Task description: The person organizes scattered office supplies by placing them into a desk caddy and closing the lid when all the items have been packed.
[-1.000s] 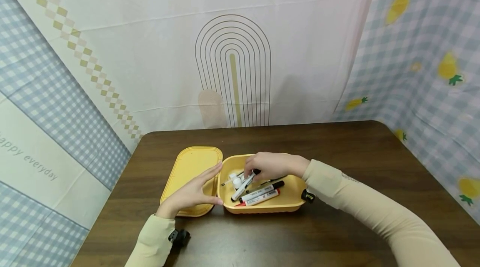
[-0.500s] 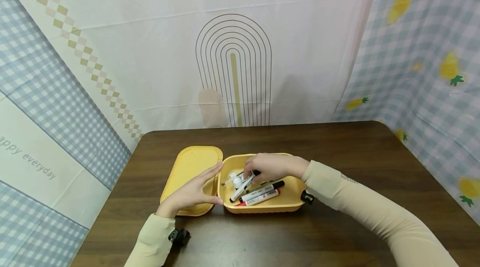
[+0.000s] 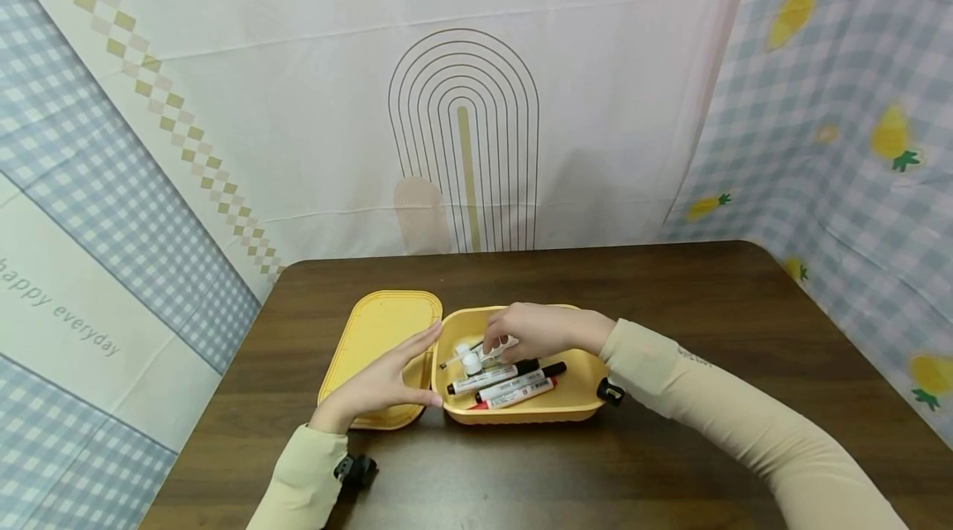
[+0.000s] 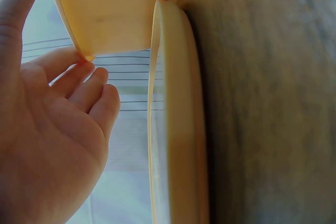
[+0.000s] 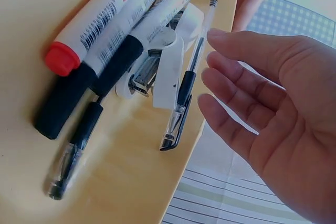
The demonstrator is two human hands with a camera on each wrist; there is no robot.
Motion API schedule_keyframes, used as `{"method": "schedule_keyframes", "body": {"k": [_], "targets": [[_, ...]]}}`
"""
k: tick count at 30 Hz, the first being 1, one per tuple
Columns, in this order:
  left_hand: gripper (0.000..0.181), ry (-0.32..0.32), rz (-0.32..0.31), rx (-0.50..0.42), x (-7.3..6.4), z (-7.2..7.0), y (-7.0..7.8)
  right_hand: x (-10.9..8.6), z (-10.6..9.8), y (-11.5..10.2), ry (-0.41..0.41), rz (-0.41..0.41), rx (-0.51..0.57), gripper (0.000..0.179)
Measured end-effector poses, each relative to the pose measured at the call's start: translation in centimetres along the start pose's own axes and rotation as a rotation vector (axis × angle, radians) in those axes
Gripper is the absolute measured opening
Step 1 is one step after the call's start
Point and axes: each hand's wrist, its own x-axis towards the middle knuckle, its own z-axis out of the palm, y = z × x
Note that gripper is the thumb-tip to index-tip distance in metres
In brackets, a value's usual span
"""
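A yellow plastic box [image 3: 588,389] holds several pens and markers. My left hand [image 3: 383,381] is at its left end, fingers extended, fingertips right at the rim. Over the box, my right hand [image 5: 262,98] has its fingers loosely bent and holds nothing. Its fingertips are close to a clear gel pen [image 5: 181,103] with a black cap. A white stapler [image 5: 168,77] lies beside that pen. A white marker with a black cap [image 3: 484,379] lies next to another black-capped marker [image 3: 514,385] and a red-capped marker [image 3: 521,393]. A second gel pen [image 5: 73,150] sticks out under them.
The yellow lid [image 3: 387,319] lies on the brown table [image 3: 670,290] left of the box, under my left hand. A patterned cloth [image 3: 320,100] hangs behind the table, with checked cloth [image 3: 841,183] at the right.
My right hand has let go of the black-capped marker, which has dropped from a steep slant to lie alongside the other markers. The left hand has stayed in place.
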Motion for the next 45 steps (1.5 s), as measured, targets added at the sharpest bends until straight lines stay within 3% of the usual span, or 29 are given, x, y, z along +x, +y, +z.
{"method": "schedule_keyframes", "body": {"k": [25, 35, 45], "targets": [[0.105, -0.002, -0.006, -0.003, 0.0, 0.1, 0.0, -0.3, -0.9, 0.0, 0.060, -0.038, -0.006, 0.021], [0.108, -0.022, -0.013, 0.005, -0.1, 0.0, 0.1, -0.7, -1.6, 0.3, 0.100, 0.016, 0.055, 0.021], [0.108, -0.018, 0.005, 0.010, -0.2, -0.1, 0.1, -2.9, -2.8, 1.0, 0.208, 0.066, 0.062, 0.021]]}}
